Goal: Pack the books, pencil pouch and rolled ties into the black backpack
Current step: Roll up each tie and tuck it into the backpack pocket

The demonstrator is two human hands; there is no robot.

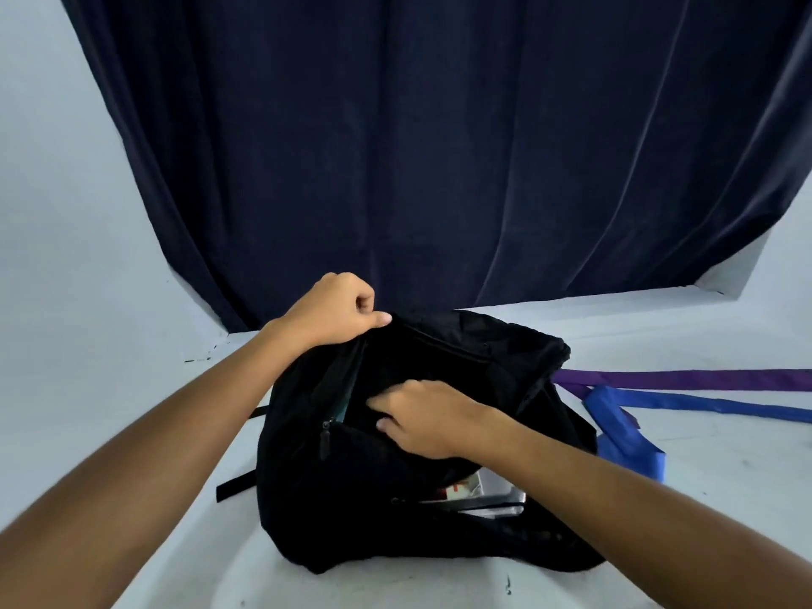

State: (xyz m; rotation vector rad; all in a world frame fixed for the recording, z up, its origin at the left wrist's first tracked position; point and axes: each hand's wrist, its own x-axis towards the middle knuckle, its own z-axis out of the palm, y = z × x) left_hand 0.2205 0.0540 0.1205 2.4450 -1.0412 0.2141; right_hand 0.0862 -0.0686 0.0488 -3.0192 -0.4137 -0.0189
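The black backpack (351, 498) lies on the white surface in front of me. My left hand (334, 312) pinches the fabric at its top left edge and lifts it. My right hand (426, 417) rests on the middle of the bag with its fingertips tucked into a pocket opening; what they touch inside is hidden. Books (479, 494) with white pages and a red mark show through the open lower right compartment. A blue tie (624, 426) and a purple tie (685, 379) lie unrolled on the surface to the right. No pencil pouch is visible.
A dark navy curtain (439, 147) hangs behind the white surface (725, 498). Pale walls flank it on both sides. A black strap (235, 483) sticks out from the bag's left side.
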